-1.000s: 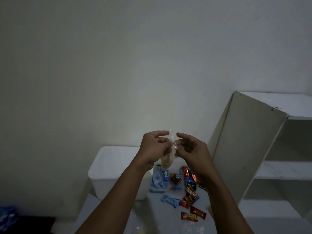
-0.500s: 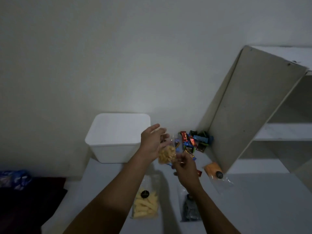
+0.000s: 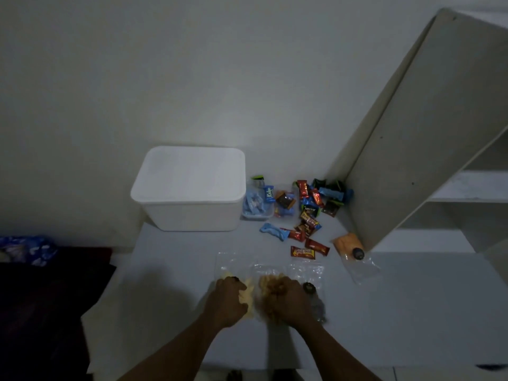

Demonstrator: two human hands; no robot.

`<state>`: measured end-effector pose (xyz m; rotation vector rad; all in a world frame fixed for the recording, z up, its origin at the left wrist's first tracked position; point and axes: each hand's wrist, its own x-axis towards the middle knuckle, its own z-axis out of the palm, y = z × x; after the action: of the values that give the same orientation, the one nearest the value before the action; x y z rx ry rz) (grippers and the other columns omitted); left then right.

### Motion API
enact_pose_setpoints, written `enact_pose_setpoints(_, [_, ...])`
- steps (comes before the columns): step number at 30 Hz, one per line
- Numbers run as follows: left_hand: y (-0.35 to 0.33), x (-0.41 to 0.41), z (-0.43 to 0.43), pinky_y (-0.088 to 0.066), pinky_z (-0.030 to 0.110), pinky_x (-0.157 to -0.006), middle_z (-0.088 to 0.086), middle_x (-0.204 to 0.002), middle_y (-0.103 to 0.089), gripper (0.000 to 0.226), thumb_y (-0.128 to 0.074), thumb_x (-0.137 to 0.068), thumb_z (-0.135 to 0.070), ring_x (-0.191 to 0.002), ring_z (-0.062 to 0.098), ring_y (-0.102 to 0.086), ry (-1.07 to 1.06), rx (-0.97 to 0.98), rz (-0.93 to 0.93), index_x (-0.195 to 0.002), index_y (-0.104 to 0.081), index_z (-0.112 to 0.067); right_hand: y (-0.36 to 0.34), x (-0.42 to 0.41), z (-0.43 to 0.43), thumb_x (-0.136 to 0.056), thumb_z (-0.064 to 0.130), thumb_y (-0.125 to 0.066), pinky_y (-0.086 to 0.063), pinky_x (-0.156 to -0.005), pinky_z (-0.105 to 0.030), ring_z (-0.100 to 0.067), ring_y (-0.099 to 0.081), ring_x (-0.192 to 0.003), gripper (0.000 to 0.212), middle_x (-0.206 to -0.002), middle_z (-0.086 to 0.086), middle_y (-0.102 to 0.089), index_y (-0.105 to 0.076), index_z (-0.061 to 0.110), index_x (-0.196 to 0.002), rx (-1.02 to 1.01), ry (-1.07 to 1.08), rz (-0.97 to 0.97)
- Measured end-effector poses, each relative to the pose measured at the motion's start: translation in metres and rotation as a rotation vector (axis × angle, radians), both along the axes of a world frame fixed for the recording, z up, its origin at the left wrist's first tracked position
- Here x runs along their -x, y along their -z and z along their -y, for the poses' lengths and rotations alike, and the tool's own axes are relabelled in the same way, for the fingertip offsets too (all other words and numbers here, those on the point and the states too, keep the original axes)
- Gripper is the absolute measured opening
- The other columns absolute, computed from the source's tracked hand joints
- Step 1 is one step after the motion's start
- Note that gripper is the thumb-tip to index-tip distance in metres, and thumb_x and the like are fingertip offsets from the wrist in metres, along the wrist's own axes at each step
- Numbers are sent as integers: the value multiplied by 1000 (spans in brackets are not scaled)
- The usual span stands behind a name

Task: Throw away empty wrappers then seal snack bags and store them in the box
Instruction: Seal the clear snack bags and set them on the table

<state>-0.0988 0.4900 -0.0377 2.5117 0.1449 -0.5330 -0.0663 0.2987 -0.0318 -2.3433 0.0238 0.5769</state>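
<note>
Head view: both hands are down on the pale grey surface [image 3: 170,270], side by side and nearly touching. The right hand [image 3: 288,301] has its fingers curled over the brown snack bag [image 3: 270,281], which lies flat under them. The left hand [image 3: 226,301] has its fingers bent down over the pale snack bag [image 3: 244,294]; whether they grip it or only rest on it I cannot tell. Just right of the right fingers lies a dark snack bag [image 3: 316,301], its clear top pointing away.

Beyond the fingers, loose wrappers [image 3: 309,215] in red, blue and black are scattered in a heap. Beyond and to the left of the fingers stands the white box [image 3: 189,188], lid on, against the wall [image 3: 192,78]. A clear tray [image 3: 257,207] of blue sweets touches the box's right side. Beyond and right of the fingers, an orange snack bag [image 3: 347,243] lies at the foot of a white shelf unit [image 3: 412,133]. Well left of the fingers, off the surface, is a dark cloth [image 3: 41,298].
</note>
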Motion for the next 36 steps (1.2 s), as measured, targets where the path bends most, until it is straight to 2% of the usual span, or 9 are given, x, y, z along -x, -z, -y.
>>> enact_pose_setpoints(4, [6, 3, 0, -34, 29, -107, -2, -147, -39, 55, -63, -85, -29, -134, 22, -34, 78, -83, 37, -137, -50, -22, 15, 11, -16, -62, 67, -74, -50, -95, -46, -33, -48, -121, 100, -139, -6, -39, -37, 20, -142, 382, -292, -57])
enact_pose_setpoints(8, [12, 6, -2, -33, 28, -107, -1, -147, -38, 55, -62, -86, -28, -134, 21, -33, 95, -89, 72, -138, -49, -21, 24, 14, -18, -94, 22, -56, -49, -94, -39, -30, -47, -121, 48, -141, -9, -40, -41, 16, -139, 386, -222, 54])
enact_pose_setpoints(12, [17, 7, -2, -30, 26, -106, 1, -147, -38, 52, -63, -87, -25, -135, 21, -32, 74, -57, 107, -137, -49, -19, 22, 10, -15, -98, 19, -51, -49, -73, -27, -20, -61, -88, 10, -99, -6, -57, -59, 13, -95, 103, 15, 129])
enact_pose_setpoints(16, [20, 8, 0, -31, 27, -108, 1, -147, -38, 52, -65, -87, -22, -136, 21, -30, 46, -40, 121, -137, -50, -19, 22, 7, -7, -90, 9, -56, -52, -68, -43, -23, -62, -73, 19, -77, -15, -65, -60, 3, -72, -351, 434, -49])
enact_pose_setpoints(18, [20, 9, 0, -30, 27, -108, 2, -147, -38, 52, -65, -87, -22, -136, 22, -31, 48, -45, 124, -137, -50, -18, 26, 7, -1, -88, 3, -50, -46, -63, -41, -27, -58, -69, 25, -69, -18, -58, -57, 4, -64, -377, 504, -141])
enact_pose_setpoints(22, [20, 9, 0, -31, 26, -106, 3, -146, -39, 52, -64, -88, -24, -135, 22, -32, 56, -55, 126, -137, -49, -18, 39, 13, 5, -94, 9, -56, -48, -76, -30, -24, -60, -93, 18, -99, -6, -58, -57, 9, -112, -89, 318, 97])
enact_pose_setpoints(26, [16, 10, 2, -35, 30, -105, 2, -145, -40, 52, -64, -87, -25, -134, 23, -33, 27, -60, 112, -137, -50, -19, 70, 14, 6, -96, 22, -42, -35, -71, -27, -25, -56, -95, 21, -107, -8, -60, -59, 15, -105, 286, -148, 112])
enact_pose_setpoints(32, [11, 10, 6, -38, 34, -104, 6, -139, -46, 59, -64, -82, -37, -129, 27, -40, 7, -72, 97, -136, -53, -16, 44, 15, 8, -96, 18, -45, -34, -67, -20, -27, -54, -102, 22, -113, -12, -54, -58, 11, -112, 226, -189, 90])
enact_pose_setpoints(36, [1, -3, 28, -40, 33, -102, 4, -134, -49, 59, -64, -83, -42, -126, 24, -43, -20, -56, 147, -135, -53, -18, 16, 10, 24, -97, 22, -53, -45, -91, -32, -29, -57, -110, 36, -124, -13, -48, -53, 11, -131, 101, -15, 122])
